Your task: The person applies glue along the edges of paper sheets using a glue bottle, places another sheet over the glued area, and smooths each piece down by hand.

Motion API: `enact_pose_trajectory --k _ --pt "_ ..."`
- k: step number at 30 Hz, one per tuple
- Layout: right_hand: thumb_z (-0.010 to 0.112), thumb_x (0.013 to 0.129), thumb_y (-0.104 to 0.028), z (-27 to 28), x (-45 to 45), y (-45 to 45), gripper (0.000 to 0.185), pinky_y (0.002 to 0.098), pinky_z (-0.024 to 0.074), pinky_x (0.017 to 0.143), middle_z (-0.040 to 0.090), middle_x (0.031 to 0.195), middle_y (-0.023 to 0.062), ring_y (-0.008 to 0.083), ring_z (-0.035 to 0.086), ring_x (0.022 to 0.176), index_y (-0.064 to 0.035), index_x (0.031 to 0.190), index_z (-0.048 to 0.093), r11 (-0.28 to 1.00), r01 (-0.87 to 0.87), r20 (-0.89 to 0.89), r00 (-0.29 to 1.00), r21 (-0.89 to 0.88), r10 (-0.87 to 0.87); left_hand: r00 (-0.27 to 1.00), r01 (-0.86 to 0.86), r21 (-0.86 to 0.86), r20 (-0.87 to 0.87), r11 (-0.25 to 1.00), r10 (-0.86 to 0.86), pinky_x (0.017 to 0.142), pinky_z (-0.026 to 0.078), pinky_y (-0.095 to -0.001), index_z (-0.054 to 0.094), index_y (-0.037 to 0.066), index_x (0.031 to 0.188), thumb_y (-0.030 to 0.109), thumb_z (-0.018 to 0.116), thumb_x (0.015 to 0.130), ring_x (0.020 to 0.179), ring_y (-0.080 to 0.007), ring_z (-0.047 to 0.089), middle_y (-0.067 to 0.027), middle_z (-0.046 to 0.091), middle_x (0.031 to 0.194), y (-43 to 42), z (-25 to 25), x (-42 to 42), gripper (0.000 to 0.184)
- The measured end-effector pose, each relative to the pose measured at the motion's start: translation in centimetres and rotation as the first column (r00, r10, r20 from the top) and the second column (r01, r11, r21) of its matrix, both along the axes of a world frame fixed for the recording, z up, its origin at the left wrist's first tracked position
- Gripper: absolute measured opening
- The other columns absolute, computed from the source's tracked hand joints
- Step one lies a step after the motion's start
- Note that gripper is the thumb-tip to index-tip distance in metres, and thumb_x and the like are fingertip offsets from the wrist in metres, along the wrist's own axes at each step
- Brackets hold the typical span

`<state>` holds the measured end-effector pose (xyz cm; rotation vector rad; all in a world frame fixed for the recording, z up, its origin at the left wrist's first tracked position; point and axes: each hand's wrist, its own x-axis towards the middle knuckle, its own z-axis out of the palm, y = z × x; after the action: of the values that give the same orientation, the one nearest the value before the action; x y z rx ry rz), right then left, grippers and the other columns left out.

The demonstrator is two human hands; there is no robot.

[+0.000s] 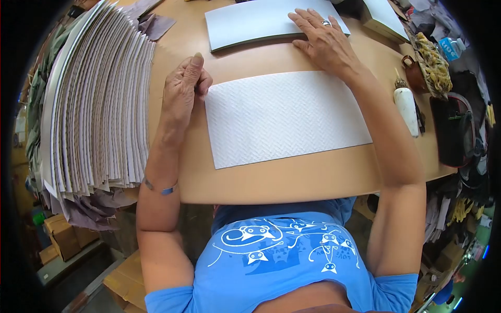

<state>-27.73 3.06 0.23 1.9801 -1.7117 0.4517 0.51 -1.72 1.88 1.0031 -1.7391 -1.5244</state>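
A white sheet with an embossed herringbone pattern lies flat on the table in front of me. My left hand is closed beside its upper left corner, thumb pressed on the curled fingers; whether anything is inside is hidden. Farther back lies a stack of smooth white sheets. My right hand rests on the right part of that stack, fingers stretched out, with a ring on one finger. The right forearm passes over the right edge of the patterned sheet.
A tall row of layered sheets stands along the table's left side. On the right are a white bottle with a narrow tip, a brown cup, a black case and another sheet stack. The table's front edge is near my body.
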Motion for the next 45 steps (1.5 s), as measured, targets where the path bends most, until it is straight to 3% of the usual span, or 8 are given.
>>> enact_pose_trajectory --k 7,12,15,25,28,34,37,45 --pt "0.053 0.087 -0.020 0.2 -0.9 -1.2 0.026 0.0346 0.0426 0.092 0.060 0.112 0.0080 0.0263 0.056 0.101 -0.0091 0.110 0.059 0.992 -0.022 0.107 0.994 0.126 0.008 0.976 -0.128 0.038 -0.175 0.991 0.133 0.049 0.033 -0.0175 0.044 0.013 0.071 0.035 0.048 0.093 0.054 -0.0047 0.040 0.0019 0.044 0.060 0.9 0.3 -1.5 0.031" --pt "0.054 0.086 -0.019 2.1 -1.1 -1.7 0.019 0.0348 0.0484 0.077 0.064 0.096 0.0111 0.0300 0.060 0.088 -0.0055 0.096 0.064 0.980 -0.145 0.255 0.961 0.137 0.106 0.982 0.019 0.012 -0.189 1.000 -0.016 0.048 0.034 -0.0166 0.044 0.013 0.074 0.029 0.044 0.095 0.054 -0.0040 0.039 0.0018 0.043 0.062 0.2 -0.3 -0.6 0.027" --pt "0.054 0.086 -0.018 3.7 -0.2 -1.8 0.017 0.0371 0.0475 0.073 0.063 0.088 0.0134 0.0305 0.061 0.082 -0.0049 0.093 0.063 0.931 -0.022 0.345 0.932 0.365 -0.113 0.996 0.017 0.004 -0.087 1.000 -0.016 0.047 0.033 -0.0166 0.044 0.014 0.069 0.033 0.048 0.093 0.050 -0.0038 0.039 0.0032 0.042 0.056 0.5 0.4 -0.5 0.031" --pt "0.047 0.078 0.004 7.2 1.9 1.5 0.006 0.0366 0.0438 0.055 0.052 0.068 0.0162 0.0319 0.056 0.061 0.0018 0.072 0.047 0.946 -0.228 0.248 0.926 -0.232 0.284 0.974 -0.169 -0.031 -0.159 0.985 0.162 0.050 0.036 -0.0184 0.047 0.013 0.067 0.037 0.055 0.089 0.053 -0.0036 0.041 0.0028 0.048 0.059 -0.1 -0.1 -0.7 0.033" --pt "0.060 0.079 -0.006 5.7 2.1 4.4 0.010 0.0324 0.0496 0.060 0.064 0.088 0.0099 0.0282 0.062 0.067 -0.0049 0.089 0.060 0.963 -0.178 0.065 0.979 -0.201 0.195 0.981 -0.137 -0.075 -0.148 0.988 0.124 0.049 0.034 -0.0180 0.047 0.013 0.067 0.038 0.054 0.089 0.053 -0.0034 0.040 0.0032 0.047 0.058 -0.6 -0.1 -0.2 0.034" --pt "0.054 0.071 -0.003 3.1 4.4 9.9 0.006 0.0330 0.0515 0.074 0.059 0.088 0.0115 0.0251 0.063 0.073 0.0001 0.077 0.053 0.956 -0.291 -0.069 0.955 -0.015 0.290 0.981 0.110 0.029 -0.163 0.994 -0.104 0.048 0.031 -0.0175 0.047 0.012 0.069 0.039 0.051 0.091 0.053 -0.0030 0.040 0.0033 0.047 0.060 -2.3 -0.5 1.7 0.035" --pt "0.054 0.072 -0.003 2.3 5.2 11.1 0.008 0.0352 0.0508 0.078 0.058 0.089 0.0129 0.0273 0.062 0.079 0.0020 0.078 0.054 0.947 -0.316 -0.067 0.945 0.053 0.320 0.973 -0.116 0.035 -0.197 0.993 0.120 0.049 0.031 -0.0169 0.047 0.011 0.071 0.038 0.050 0.091 0.056 -0.0025 0.040 0.0031 0.049 0.063 -0.6 -0.7 -0.2 0.034" --pt "0.057 0.070 -0.002 0.0 5.1 11.7 0.015 0.0361 0.0502 0.081 0.061 0.098 0.0143 0.0295 0.062 0.089 0.0033 0.084 0.055 0.958 -0.284 0.094 0.955 0.031 0.280 0.997 -0.069 -0.083 -0.048 0.994 0.065 0.049 0.031 -0.0158 0.047 0.012 0.073 0.035 0.051 0.092 0.056 -0.0018 0.039 0.0038 0.049 0.065 -1.2 -0.7 0.5 0.030"
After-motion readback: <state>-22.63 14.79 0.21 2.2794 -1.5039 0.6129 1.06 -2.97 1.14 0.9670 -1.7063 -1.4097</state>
